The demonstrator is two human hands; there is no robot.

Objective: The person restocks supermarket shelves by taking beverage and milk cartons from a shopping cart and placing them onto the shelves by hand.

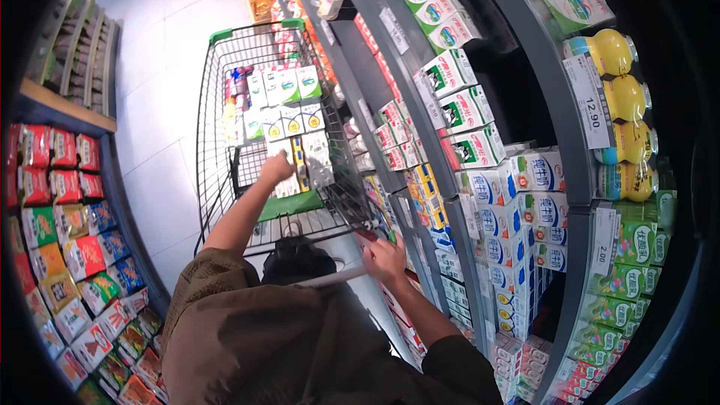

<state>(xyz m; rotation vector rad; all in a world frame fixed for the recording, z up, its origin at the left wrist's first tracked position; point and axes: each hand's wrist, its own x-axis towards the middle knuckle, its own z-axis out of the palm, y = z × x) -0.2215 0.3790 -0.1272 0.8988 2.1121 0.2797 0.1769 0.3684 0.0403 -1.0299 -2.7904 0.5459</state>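
Inside the wire shopping cart [201,131], my left hand [277,169] is closed on a white carton [286,186]; part of the grip is hidden, and I cannot tell whether the carton is lifted. White-and-green milk cartons [282,87] and white boxes with yellow-ringed marks [292,121] stand around and beyond it. A clear-wrapped pack [319,159] lies to its right. My right hand [386,259] is wrapped round the right end of the cart's push handle [330,279].
Tall milk shelves [442,172] run close along the cart's right side, with price tags [588,101] on their edges. Yellow bottles [626,97] sit at far right. Left stands a rack of snack packets [82,255]. Pale floor tiles [154,116] lie between. A black bag [296,259] is below the handle.
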